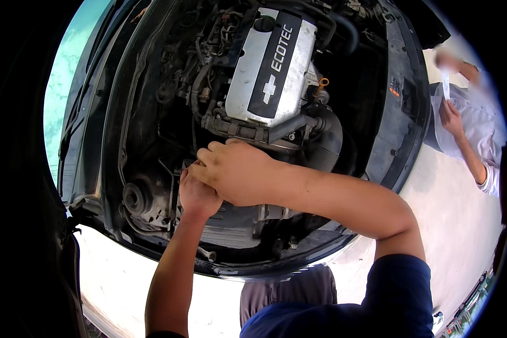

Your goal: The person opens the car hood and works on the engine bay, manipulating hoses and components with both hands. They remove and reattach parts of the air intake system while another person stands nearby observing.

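Observation:
Both hands meet over the near side of an open car engine bay, below the silver and black engine cover (239, 79). My right hand (236, 172) reaches across from the right and overlaps my left hand (200, 194), its fingers bent downward. The left fingers are curled in under it. Whatever the two hands grip is hidden beneath them. Just under the hands lies a ribbed black plastic housing (228, 234). To their left sits the round strut mount (134, 197). A ribbed connector strip (242, 131) runs along the cover's near edge.
A thick black corrugated intake hose (329, 141) curves at the right, near an orange dipstick handle (323, 83). A metal spanner end (207, 255) rests by the fender edge. The windshield (67, 84) is at far left. Another person (470, 118) stands at right holding paper.

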The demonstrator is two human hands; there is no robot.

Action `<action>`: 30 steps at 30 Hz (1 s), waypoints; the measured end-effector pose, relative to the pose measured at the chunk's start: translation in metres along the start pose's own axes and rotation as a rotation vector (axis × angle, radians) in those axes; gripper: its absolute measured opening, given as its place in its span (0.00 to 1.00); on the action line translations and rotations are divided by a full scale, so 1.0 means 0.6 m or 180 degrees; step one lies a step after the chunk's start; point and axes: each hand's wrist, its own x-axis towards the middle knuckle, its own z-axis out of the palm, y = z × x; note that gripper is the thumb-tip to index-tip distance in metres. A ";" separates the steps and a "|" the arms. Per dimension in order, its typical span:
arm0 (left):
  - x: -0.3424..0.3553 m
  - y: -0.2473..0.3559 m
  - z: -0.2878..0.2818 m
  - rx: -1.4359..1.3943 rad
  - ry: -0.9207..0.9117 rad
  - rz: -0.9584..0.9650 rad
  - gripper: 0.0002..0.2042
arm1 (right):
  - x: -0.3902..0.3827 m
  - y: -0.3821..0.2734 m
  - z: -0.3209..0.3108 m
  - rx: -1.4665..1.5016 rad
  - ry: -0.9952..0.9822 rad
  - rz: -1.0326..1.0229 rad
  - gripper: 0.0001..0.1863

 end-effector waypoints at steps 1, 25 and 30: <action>-0.002 -0.002 -0.004 -0.0224 0.0097 0.0066 0.19 | -0.008 -0.001 0.004 -0.0015 0.0479 -0.0225 0.18; -0.100 -0.036 0.080 -0.2310 0.2470 -0.1715 0.22 | 0.082 -0.062 0.071 0.0951 0.1145 0.0339 0.24; -0.099 -0.038 0.093 -0.2153 0.2423 -0.1770 0.21 | 0.101 -0.070 0.094 0.0857 0.0880 0.0296 0.22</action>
